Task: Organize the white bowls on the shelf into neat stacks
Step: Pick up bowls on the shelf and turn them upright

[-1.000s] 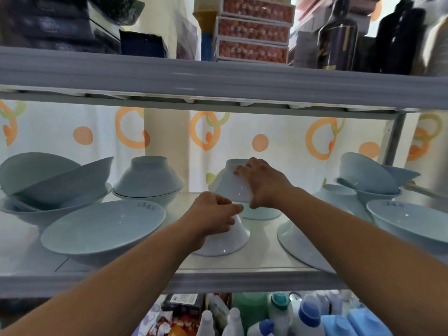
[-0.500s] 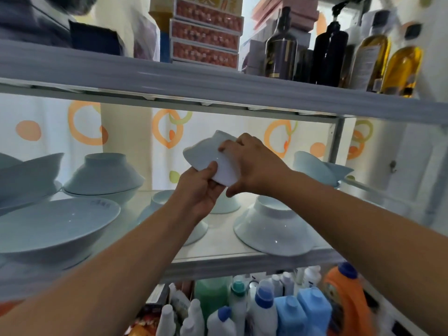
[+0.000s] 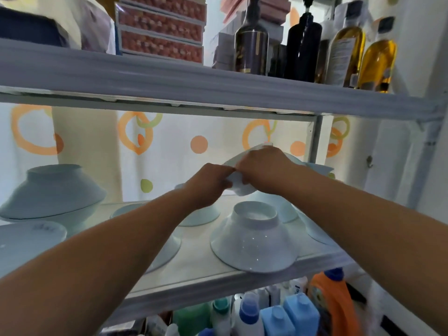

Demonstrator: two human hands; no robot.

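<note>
Above the upturned bowl [image 3: 254,241] on the shelf [image 3: 194,270], a small white bowl [image 3: 240,189] was held tilted in the air, the left hand [image 3: 208,185] pinching its left side and the right hand [image 3: 264,170] curled over it.

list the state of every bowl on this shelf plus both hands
held bowl, tilted, off the shelf, gripped by both hands
left hand, grips the held bowl's near edge
right hand, grips the held bowl from above
front bowl, upside down on the shelf, near its front edge, unstacked
left pair, upside-down bowl resting on an upright one
near-left bowl, upright, partly out of frame
</note>
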